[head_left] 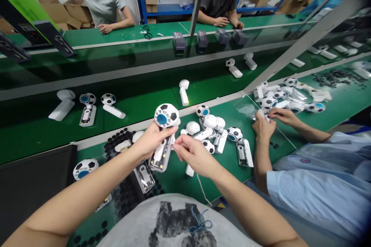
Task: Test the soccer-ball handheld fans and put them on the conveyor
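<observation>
A device with a black-and-white football-patterned head [167, 115] and a clear body is held up in front of me, with my left hand [153, 137] wrapped round its neck. At the right side of that body, my right hand [193, 152] pinches the small white end of a cable. The white cable [204, 189] hangs below my right hand over the green bench. Just right of my hands lies a cluster of similar devices, among them a white-headed one [193, 128]. Another football-headed device [234, 134] lies farther right.
Black round pads [124, 200] cover the bench at left, beside a dark tray [34, 189]. A conveyor [145, 96] carries spaced devices beyond the bench. A person in blue [313, 173] works close at right, near a device pile [278, 96]. Two people sit opposite.
</observation>
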Demonstrator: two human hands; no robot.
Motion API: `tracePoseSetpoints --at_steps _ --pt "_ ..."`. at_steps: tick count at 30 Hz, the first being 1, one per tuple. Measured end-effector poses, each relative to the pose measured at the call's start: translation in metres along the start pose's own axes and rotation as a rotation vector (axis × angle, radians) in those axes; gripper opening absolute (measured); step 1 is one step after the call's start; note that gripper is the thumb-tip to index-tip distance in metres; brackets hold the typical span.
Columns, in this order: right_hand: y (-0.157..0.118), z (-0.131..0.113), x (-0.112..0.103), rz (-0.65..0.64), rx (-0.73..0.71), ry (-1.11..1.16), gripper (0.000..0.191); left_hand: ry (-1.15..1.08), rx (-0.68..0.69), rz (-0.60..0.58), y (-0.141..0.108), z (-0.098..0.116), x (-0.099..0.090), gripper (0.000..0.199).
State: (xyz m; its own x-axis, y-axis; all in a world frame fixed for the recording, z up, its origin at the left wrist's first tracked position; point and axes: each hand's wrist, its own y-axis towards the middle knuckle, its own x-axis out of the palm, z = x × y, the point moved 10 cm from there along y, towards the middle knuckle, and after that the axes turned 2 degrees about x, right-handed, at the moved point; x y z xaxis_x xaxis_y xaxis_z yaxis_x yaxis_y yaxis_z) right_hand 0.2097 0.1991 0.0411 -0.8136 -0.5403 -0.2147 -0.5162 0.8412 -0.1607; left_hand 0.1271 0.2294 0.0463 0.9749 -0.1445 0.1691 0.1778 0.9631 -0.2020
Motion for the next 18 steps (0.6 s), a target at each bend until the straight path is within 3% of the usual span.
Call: tracePoseSetpoints --at_steps 6,12,14,18 --pt "-0.003 0.017 0.019 -0.116 0.076 0.087 0.013 0.032 -0.171 -0.056 -0.013 -0.023 0.003 0.030" --pt "-0.004 0.026 0.027 -0.117 0.117 0.152 0.015 0.068 -0.161 -0.059 -0.014 -0.027 0.000 0.026" --pt "-0.004 0.029 0.018 -0.096 0.141 0.176 0.018 0.118 -0.104 0.020 0.004 -0.022 -0.023 0.027" --pt "-0.008 0.040 -0.016 0.026 0.209 0.219 0.025 0.166 -0.091 0.335 0.054 -0.020 -0.103 0.023"
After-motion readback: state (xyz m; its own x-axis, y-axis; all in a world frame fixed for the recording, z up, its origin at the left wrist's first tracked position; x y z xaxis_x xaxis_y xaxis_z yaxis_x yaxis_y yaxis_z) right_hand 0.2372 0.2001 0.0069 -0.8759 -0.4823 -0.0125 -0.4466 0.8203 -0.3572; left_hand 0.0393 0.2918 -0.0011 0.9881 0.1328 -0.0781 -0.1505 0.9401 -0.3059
